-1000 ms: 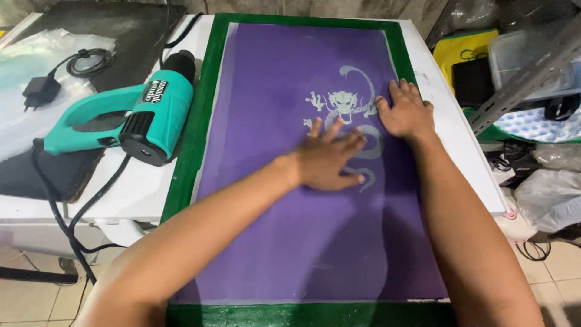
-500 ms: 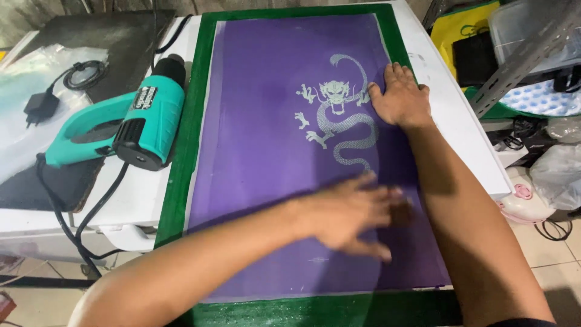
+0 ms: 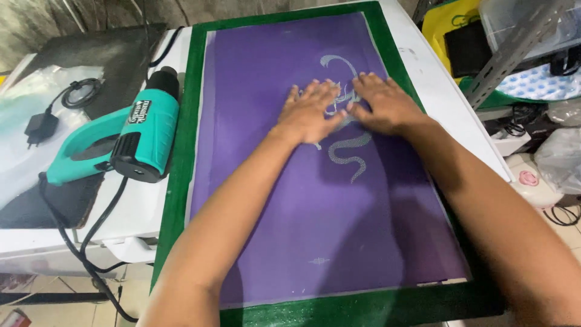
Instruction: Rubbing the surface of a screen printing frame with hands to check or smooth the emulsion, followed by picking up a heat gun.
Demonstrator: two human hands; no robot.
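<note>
Lying at the far left, a black charger (image 3: 37,128) and its coiled cable (image 3: 82,92) rested on a clear plastic sheet (image 3: 24,157), beside a dark mat (image 3: 115,54). To the right of them a teal heat gun (image 3: 130,140) lay on its side on the white table (image 3: 130,221), touching the left edge of the green board (image 3: 181,151); its black cord (image 3: 91,242) trailed off the near edge.

A purple cloth (image 3: 302,230) was spread flat on the board and covered most of it. A silver dragon motif (image 3: 346,154) sat on the far half of the cloth, its tail curling out toward the near side.

The left hand (image 3: 311,112) lay palm down on the motif, fingers spread and flat against the cloth, holding nothing. Just beside it, the right hand (image 3: 384,104) was also pressed flat on the motif, fingers spread and aimed left toward the other hand; their fingertips were near, and whether they touched could not be told.

At the far right, off the table, stood a yellow tray (image 3: 437,24) with a black slab (image 3: 466,48), a grey metal strut (image 3: 514,42) and a plastic bag (image 3: 560,158).
</note>
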